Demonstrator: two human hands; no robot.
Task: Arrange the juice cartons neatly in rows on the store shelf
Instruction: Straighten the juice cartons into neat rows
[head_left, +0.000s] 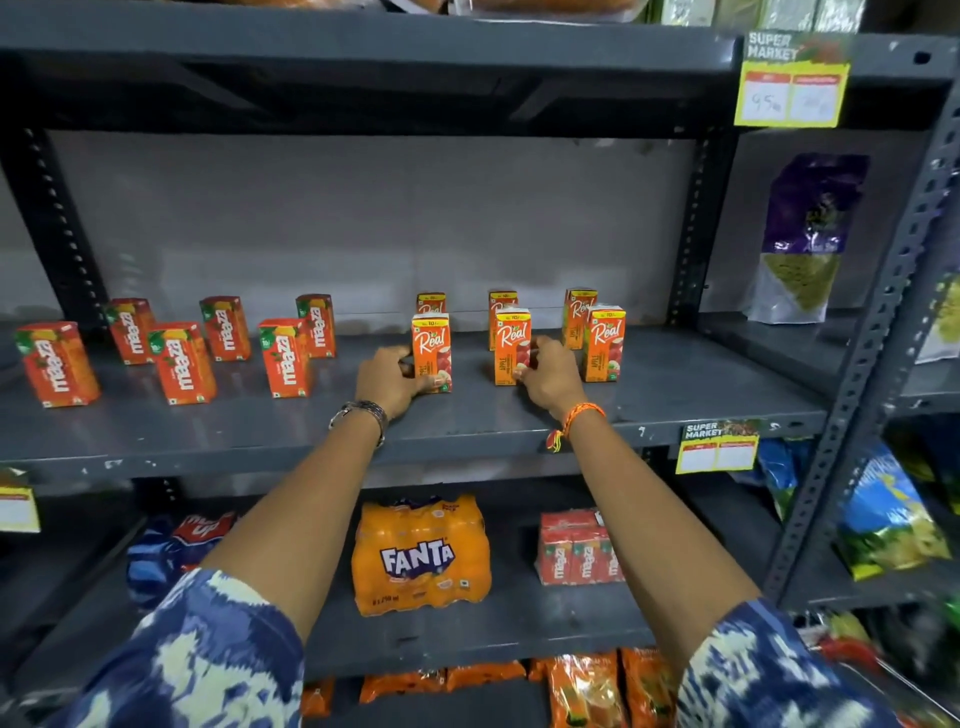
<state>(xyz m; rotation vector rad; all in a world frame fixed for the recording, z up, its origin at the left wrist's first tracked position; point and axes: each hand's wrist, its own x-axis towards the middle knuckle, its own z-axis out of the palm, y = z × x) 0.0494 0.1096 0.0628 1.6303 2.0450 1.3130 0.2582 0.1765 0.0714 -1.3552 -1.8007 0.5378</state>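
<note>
**Both hands on front Real cartons**

Left hand (390, 378) clasps the left Real carton (432, 352) from its left side, thumb across the lower front. Right hand (550, 375) closes on the middle Real carton (512, 347) from the right, fingers wrapped behind it.

Taking the middle Real carton as landmark: a third front carton (604, 344) stands just right of it, and three back cartons (502, 306) stand behind, mostly hidden by the front row. Six Maaza cartons (182, 362) stand well to its left in two loose, staggered rows with gaps between them. Bare shelf (467, 421) runs from the cartons out to the front edge, and open room lies between the Maaza cartons and the Real ones. A post (691, 228) bounds the shelf on the right.

How far the right fingers reach behind the carton cannot be seen. Price tags (791, 93) are too blurred to read.
</note>
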